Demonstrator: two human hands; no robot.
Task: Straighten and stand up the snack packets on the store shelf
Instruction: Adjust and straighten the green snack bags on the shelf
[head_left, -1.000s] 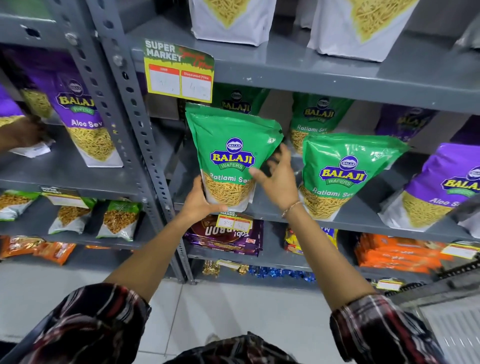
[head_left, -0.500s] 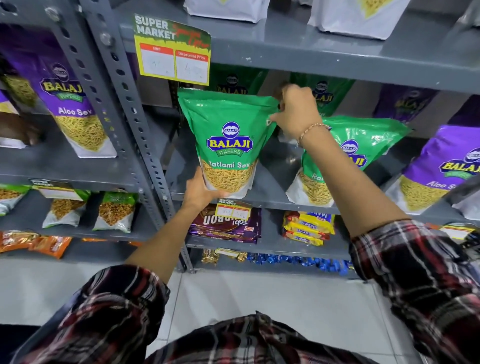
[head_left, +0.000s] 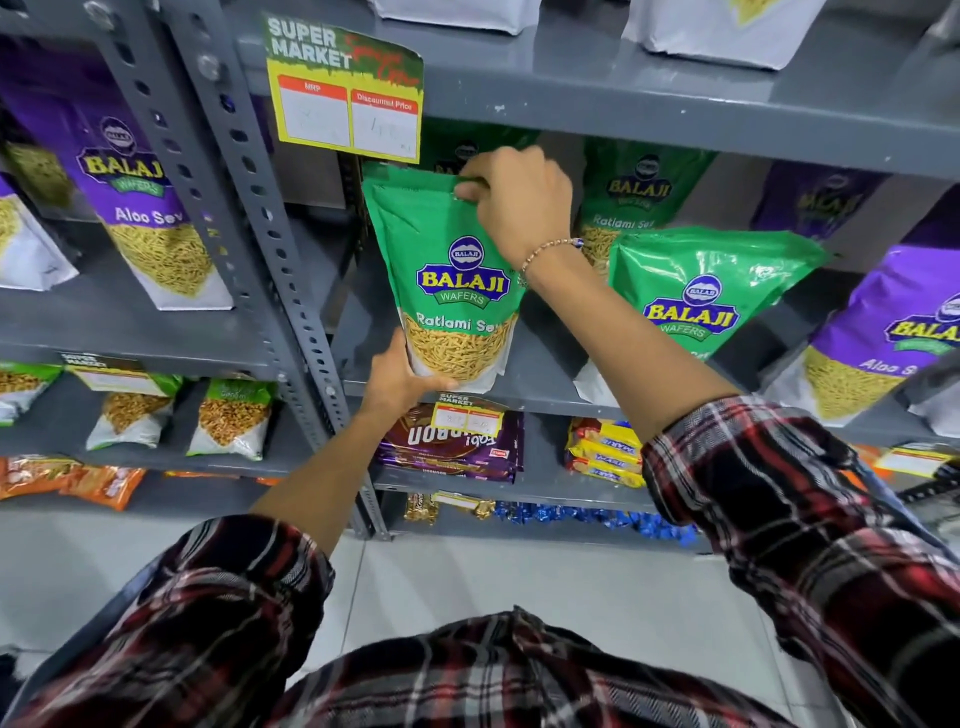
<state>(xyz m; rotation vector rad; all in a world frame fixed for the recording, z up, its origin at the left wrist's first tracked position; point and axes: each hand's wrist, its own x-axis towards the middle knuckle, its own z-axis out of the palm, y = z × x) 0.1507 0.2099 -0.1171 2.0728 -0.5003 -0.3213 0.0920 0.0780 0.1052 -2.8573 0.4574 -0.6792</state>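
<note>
A green Balaji Ratlami Sev packet (head_left: 447, 270) stands upright at the front of the grey middle shelf (head_left: 545, 384). My left hand (head_left: 400, 379) grips its bottom left corner. My right hand (head_left: 519, 197) pinches its top right edge. A second green packet (head_left: 706, 296) leans to the right of it, tilted back. Two more green packets (head_left: 639, 192) stand behind, partly hidden by my right hand. A purple Aloo Sev packet (head_left: 883, 332) leans at the far right.
A slotted grey upright post (head_left: 260, 249) stands just left of the held packet. A yellow price tag (head_left: 345, 88) hangs from the shelf above. Purple packets (head_left: 140, 208) fill the left bay. Biscuit packs (head_left: 452, 447) lie on the lower shelf.
My right hand rose from the packet's right side to its top edge and now pinches it. The packet stands straighter. My left hand stayed at the bottom corner.
</note>
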